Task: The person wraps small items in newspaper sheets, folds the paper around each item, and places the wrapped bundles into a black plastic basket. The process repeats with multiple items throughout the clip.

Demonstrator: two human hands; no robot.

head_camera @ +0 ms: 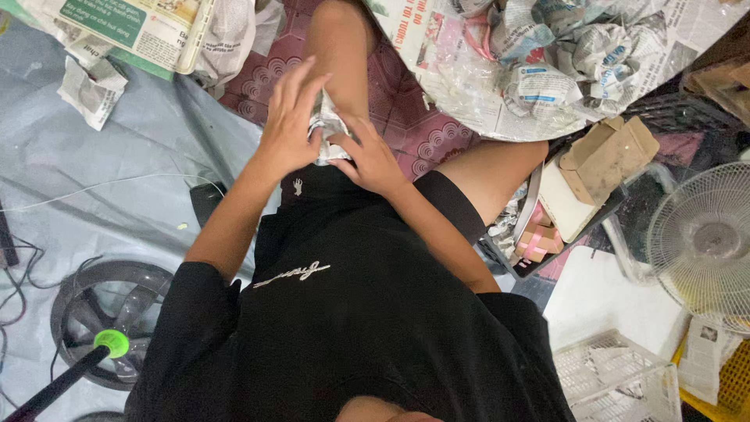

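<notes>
Obs., head view, looking straight down at a seated person in a black shirt and black shorts.

Both hands meet over the lap, just above the near edge of the shorts, between the two bare thighs. Between them is a small wad of newspaper [326, 129], crumpled, greyish-white with print.

Left hand [287, 129]: fingers spread and curved over the top and left side of the wad, palm down. Grip partly open, more a cupping press than a pinch; it appears to keep the paper from springing back open.

Right hand [371, 162]: comes in from below and the right, thumb and fingers closed onto the lower edge of the wad. Grip tight on the paper. Whether anything is wrapped inside cannot be told; the paper hides its centre.

The wad is held off the floor, close to the body, likely because two opposed hands can squeeze it there with no surface needed.

Surroundings, floor:
- Far right corner: heap of crumpled newspaper [547, 62] on spread sheets, within arm's reach of the right hand.
- Far left corner: flat newspaper sheets [133, 23] and a loose scrap on a grey tarp [94, 180].
- Right edge: dark tray [539, 262] with small cardboard boxes [609, 152], beside the right thigh.
- Right edge, further out: white fan [703, 242].
- Near right corner: white wire basket [617, 379].
- Near left corner: fan housing [109, 312] with a green-tipped pole across it.
- Patterned dark-red floor tiles [437, 133] show between the legs.
</notes>
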